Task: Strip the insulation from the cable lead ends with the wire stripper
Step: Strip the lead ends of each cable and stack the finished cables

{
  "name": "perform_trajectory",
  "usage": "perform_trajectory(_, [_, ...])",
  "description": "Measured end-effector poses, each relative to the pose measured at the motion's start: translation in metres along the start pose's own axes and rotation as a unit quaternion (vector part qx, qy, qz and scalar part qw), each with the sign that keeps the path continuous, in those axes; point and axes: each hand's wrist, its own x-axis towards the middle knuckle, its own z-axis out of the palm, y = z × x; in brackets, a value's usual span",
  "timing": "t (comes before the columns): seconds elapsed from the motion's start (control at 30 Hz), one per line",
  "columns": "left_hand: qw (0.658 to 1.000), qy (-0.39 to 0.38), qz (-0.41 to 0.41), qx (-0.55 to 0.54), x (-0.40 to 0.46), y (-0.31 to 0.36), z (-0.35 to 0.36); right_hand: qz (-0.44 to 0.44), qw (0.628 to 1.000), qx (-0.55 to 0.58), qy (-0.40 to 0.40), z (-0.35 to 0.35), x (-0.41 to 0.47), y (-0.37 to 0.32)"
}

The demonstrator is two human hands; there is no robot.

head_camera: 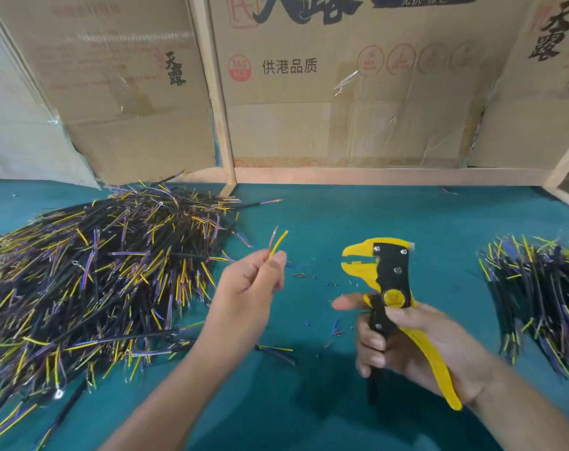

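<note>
Head view: left hand [253, 281] pinches a cable's yellow and red lead ends [278, 244] near centre. Right hand [416, 343], at four o'clock, grips the yellow-black wire stripper [387, 281], its beak apart from the leads. Cable heaps [91, 275] lie at nine and three o'clock on the teal surface [341, 216].

left hand [250, 284] raised, pinching, right hand [416, 346] gripping
</note>
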Motion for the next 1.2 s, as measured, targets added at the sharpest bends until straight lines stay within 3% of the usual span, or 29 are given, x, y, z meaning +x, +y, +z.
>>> perform_trajectory(0.3, [0.993,-0.021,-0.098,-0.068,-0.003,-0.001,0.009,0.007,0.998,0.022,0.064,-0.001,0.008,0.000])
perform_trajectory(0.97, [0.985,-0.109,-0.129,-0.039,-0.012,-0.002,0.020,0.044,0.996,0.039,0.067,-0.013,0.019,0.005])
perform_trajectory(1.2, [0.976,-0.118,-0.160,-0.089,-0.008,0.000,0.020,0.056,0.994,0.050,0.074,-0.015,0.019,0.003])
